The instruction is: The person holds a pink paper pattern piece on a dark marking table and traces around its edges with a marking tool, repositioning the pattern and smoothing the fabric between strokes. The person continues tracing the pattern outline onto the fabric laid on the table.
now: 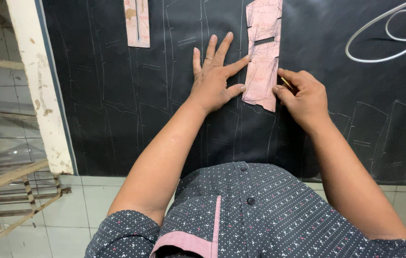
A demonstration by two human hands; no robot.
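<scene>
- The left hand (pixel 215 79) lay flat and open on the dark cloth (pixel 117 95), fingers spread, with the forefinger and thumb tips resting on the left edge of a pink card pattern piece (pixel 263 62); judging by the pose, this pressure kept the card from sliding.
- The right hand (pixel 301 95) was closed around a thin yellowish marking tool (pixel 286 83), its tip against the right edge of the pattern near the lower end, placed so the line would follow the card's outline.
- The pattern piece lay far of centre on the cloth, long axis running near to far, with a narrow slot cut across its middle.
- Pale traced outlines covered the cloth to the left and right, set close together.
- A second pink pattern piece (pixel 137 23) lay at the far edge, left of the hands and well apart from them.
- A loop of white cord (pixel 389 33) lay on the cloth at the far right.
- No containers showed in view; a wooden frame (pixel 16 191) stood on the tiled floor (pixel 88 200) at near left.
</scene>
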